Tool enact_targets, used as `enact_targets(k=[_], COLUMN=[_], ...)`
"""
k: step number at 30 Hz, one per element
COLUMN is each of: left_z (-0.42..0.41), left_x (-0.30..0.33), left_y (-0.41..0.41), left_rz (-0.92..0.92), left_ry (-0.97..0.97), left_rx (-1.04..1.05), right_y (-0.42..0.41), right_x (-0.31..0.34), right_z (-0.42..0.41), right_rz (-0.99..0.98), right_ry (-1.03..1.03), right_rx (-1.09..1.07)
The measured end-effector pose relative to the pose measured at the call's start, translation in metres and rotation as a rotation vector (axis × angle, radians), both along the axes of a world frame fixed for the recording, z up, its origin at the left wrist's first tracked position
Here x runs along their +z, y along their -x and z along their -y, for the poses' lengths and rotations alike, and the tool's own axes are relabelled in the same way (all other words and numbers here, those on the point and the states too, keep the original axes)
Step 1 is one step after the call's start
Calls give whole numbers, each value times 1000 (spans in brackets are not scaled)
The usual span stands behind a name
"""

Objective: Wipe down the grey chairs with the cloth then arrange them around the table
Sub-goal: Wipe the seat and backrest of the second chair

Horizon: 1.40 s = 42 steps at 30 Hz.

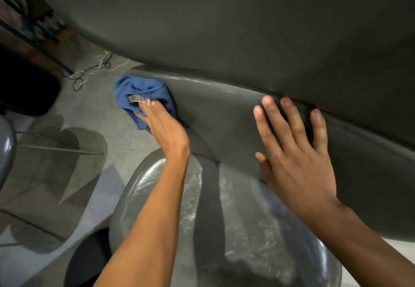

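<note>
Mostly hidden: left hand (166, 127) fingers buried in cloth (143, 98); right hand (296, 152) fingers spread on chair backrest (220, 116)

Dim overall, with glare streaking the glossy chair seat (224, 219), hard overlapping shadows on the pale floor (94, 111), motion blur on the blue cloth (143, 98), and wide-angle bending toward the edges.

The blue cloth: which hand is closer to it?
Left. The left hand is gripping the blue cloth at the left edge of the grey chair backrest. The right hand lies flat on the backrest, well away from it.
</note>
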<state>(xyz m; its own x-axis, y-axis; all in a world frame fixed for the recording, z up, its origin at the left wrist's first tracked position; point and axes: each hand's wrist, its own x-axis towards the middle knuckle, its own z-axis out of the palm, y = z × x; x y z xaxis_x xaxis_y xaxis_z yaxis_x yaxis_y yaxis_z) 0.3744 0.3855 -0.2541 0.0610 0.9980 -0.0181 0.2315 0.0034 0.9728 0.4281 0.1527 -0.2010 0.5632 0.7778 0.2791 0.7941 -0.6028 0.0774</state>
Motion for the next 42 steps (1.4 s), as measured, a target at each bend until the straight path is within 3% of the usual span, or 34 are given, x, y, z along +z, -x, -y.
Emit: enact_targets(k=[4,10,14,17,25,30,35,42], left_z=[-18,-18,-14,-7,58,34,-31,4], left_x=[-22,-85,-98,-86,-41,-47,-64,5], left_y=[3,17,8,-1,-18,0,12,-8], left_rz=[-47,-72,39,93,144,159,434,216], left_ry=[14,293,522,451,116,175,372,42], left_rx=[75,116,293,311,92,117,183,65], right_y=[0,-4,-4,-5,-3,-3,-5,-2], right_x=[-10,-25,-32,-30,-15,-8,-1,5], right_z=[-4,-4,-9,-9,-3,3,7,4], right_rz=[78,177,201,202,146,86,66,14], right_ry=[-43,-89,-134,-135,-71,-105,-84,-14], right_rx=[-21,-25,-30,-33,20,50,69,50])
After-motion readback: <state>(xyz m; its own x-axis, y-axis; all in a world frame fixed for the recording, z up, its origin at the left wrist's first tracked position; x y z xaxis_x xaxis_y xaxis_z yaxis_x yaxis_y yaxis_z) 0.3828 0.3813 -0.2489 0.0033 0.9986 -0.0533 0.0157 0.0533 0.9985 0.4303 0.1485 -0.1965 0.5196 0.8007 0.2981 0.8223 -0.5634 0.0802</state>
